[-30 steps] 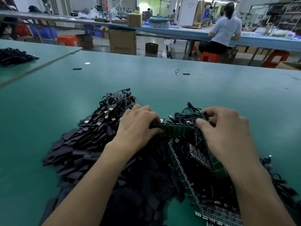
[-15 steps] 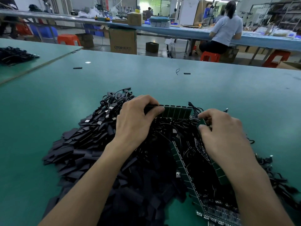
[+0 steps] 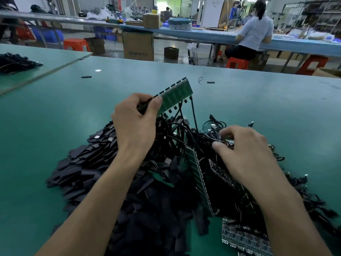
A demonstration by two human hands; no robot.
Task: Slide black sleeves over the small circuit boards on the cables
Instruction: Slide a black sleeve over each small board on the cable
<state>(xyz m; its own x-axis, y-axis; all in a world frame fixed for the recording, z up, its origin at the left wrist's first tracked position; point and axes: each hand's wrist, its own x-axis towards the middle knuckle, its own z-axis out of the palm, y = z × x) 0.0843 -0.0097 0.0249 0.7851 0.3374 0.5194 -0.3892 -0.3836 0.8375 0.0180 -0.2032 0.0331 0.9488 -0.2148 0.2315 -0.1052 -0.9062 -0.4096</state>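
Left hand [image 3: 134, 126]: grip clamped on the near end of 1 green board strip [image 3: 175, 97], thumb on the face, fingers curled behind. The strip is held up off the bench [image 3: 55, 111]. Its long axis runs from the grip up and away to the right.

Cables [image 3: 192, 115] hang from the strip's lower long edge. They drop down and right into the black tangle.

Right hand [image 3: 245, 150]: low in that tangle, fingers curled among the cables. We cannot tell whether its grip is closed on a cable or only raking through.

A 2nd strip [image 3: 199, 180] lies on edge between the 2 forearms.

Sleeves [image 3: 88, 163]: a loose flat heap on the bench, left of and under the left forearm, well below the raised strip.

Our judgement: no sleeve is in hand yet. The sleeves lie nearer the left hand, but it is occupied, so the right hand would have to cross over to fetch 1. The strip's free end points away from the heap.
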